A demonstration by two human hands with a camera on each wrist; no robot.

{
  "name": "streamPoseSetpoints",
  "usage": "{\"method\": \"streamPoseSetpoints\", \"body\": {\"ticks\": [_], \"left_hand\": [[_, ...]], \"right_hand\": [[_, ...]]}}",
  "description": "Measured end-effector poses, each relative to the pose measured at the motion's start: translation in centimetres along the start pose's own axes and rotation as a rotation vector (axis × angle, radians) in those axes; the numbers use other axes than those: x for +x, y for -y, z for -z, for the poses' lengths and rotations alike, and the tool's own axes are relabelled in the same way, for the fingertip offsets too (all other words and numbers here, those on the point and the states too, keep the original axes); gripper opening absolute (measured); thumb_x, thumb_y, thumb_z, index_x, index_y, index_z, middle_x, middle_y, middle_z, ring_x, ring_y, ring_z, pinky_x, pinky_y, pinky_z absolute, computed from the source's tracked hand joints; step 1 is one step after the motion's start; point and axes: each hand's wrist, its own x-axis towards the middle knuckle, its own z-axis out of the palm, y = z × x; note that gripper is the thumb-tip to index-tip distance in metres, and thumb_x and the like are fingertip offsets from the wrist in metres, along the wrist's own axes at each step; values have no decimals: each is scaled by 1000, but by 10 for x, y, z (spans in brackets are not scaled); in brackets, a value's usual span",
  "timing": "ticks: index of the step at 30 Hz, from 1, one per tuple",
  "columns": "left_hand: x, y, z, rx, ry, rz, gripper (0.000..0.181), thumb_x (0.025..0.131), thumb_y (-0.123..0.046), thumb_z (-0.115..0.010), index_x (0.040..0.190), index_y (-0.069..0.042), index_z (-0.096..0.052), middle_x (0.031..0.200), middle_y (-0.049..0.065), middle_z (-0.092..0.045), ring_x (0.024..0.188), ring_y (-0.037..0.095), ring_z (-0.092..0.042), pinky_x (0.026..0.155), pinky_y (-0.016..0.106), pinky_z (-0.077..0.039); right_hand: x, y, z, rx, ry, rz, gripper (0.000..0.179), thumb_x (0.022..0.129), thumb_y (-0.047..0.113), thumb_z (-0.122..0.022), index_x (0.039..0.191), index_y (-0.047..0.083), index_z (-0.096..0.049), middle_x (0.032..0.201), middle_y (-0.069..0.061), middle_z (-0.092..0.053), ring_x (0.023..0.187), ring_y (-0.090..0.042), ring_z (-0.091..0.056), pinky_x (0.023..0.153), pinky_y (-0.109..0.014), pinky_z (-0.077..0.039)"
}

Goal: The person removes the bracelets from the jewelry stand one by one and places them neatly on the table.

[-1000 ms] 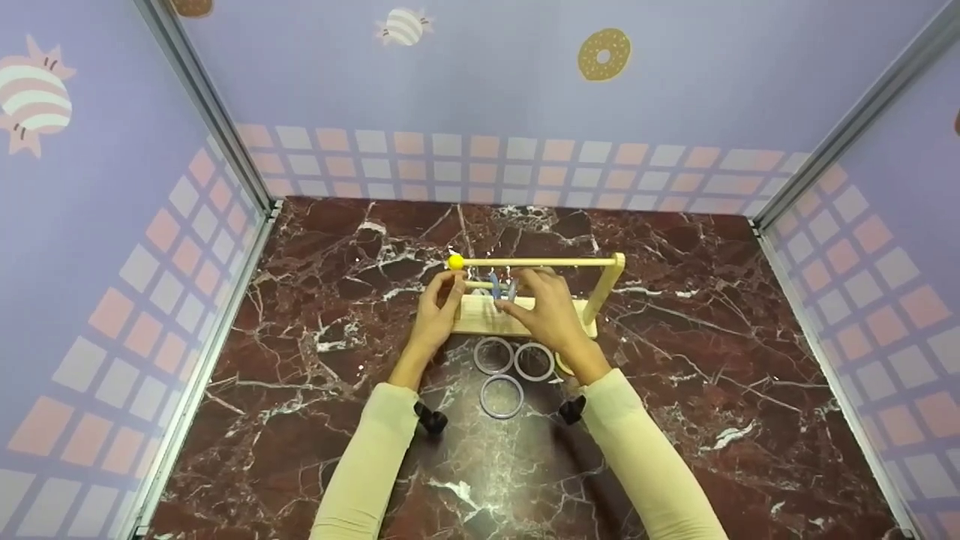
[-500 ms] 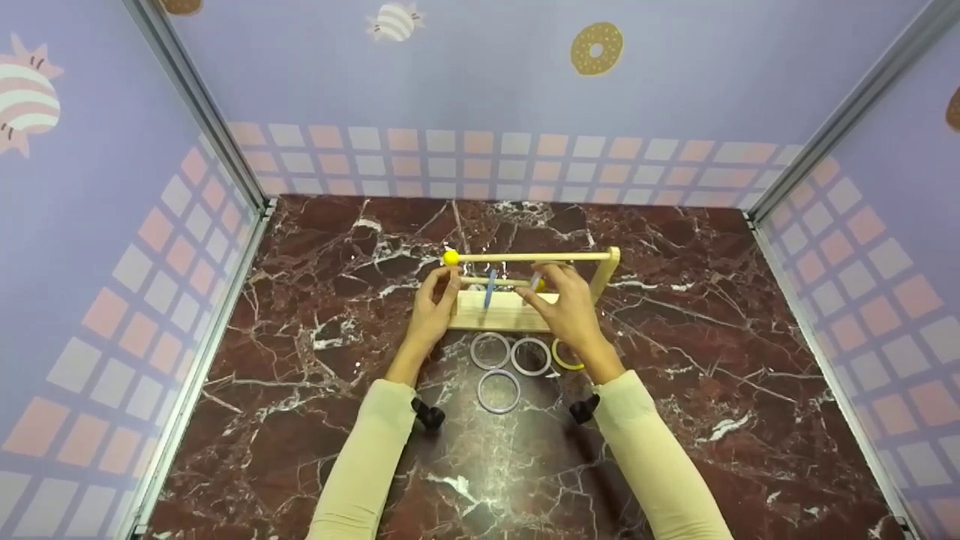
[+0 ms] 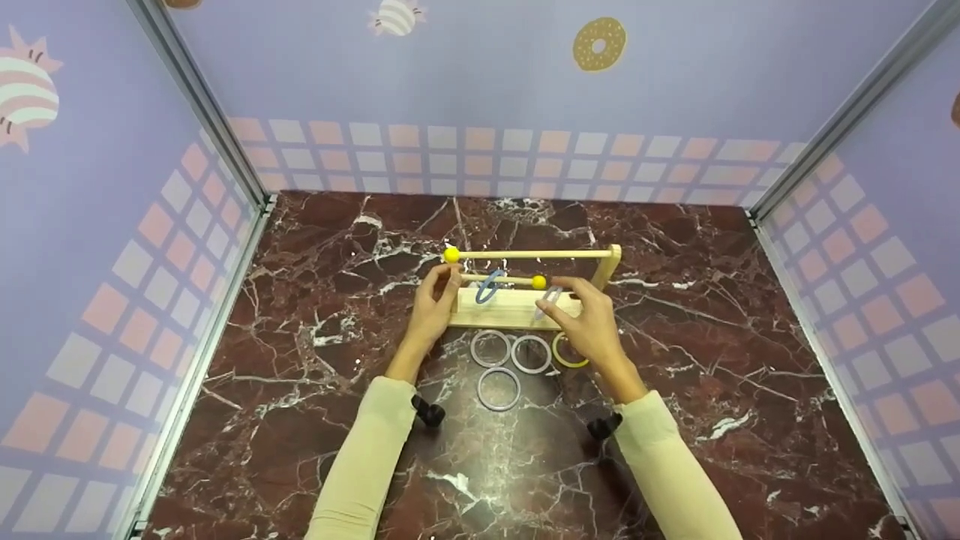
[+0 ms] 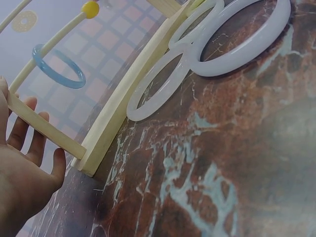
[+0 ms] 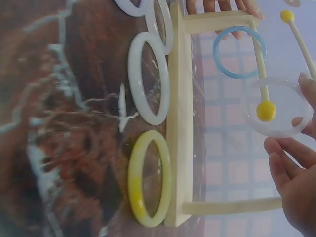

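Note:
My left hand grips the short left post of a wooden stand. From that post runs a lower rod, tipped with a yellow ball. A translucent blue bangle hangs on this rod, tilted. My right hand pinches a clear, pale bangle between thumb and fingers, just right of the ball in the head view. In the right wrist view that bangle overlaps the ball.
An upper rod with its own yellow ball extends left from the tall right post. Before the stand lie several whitish bangles and a yellow one on the marbled tabletop. Patterned walls enclose three sides.
My right hand has moved right along the lower rod with the pale bangle, to beyond the ball. The blue bangle has stayed on the rod and swung askew. My left hand keeps its hold.

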Motion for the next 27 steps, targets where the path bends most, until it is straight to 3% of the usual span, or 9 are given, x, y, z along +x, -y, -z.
{"method": "streamPoseSetpoints", "body": {"ticks": [7,13,16,20,27], "left_hand": [[-1,-2,-3,13,-19,-23,29,109,-9,-60,131,9,-64,112,12,-70,106,34,-66,90,25,-50],[2,-3,-2,4,-8,-15,32,109,-8,-59,132,15,-60,115,26,-66,100,18,-65,87,23,-49],[2,-5,-2,5,-2,-20,31,109,-8,-59,133,12,-62,118,30,-65,104,29,-65,87,23,-48],[1,-4,0,12,9,-30,28,109,-9,-60,132,7,-64,119,27,-67,111,49,-60,92,25,-48],[0,0,3,-2,12,-8,26,108,-12,-63,130,2,-66,116,14,-68,115,47,-61,96,28,-49]], "right_hand": [[-27,1,14,66,70,-67,39,89,22,-89,120,3,-76,116,-18,-75,102,-31,-72,90,-55,-57],[-48,-2,21,110,140,-139,38,90,22,-88,121,4,-76,112,-17,-76,97,-29,-75,86,-55,-58],[-58,-4,23,86,162,-147,37,89,23,-89,120,6,-77,103,-11,-78,88,-24,-73,76,-47,-59],[-71,-4,22,107,220,-118,41,86,22,-91,120,4,-77,103,-8,-78,86,-23,-72,73,-43,-61],[-87,-1,19,133,317,-56,47,82,28,-94,116,1,-76,112,-16,-77,96,-29,-75,84,-53,-61]]}}
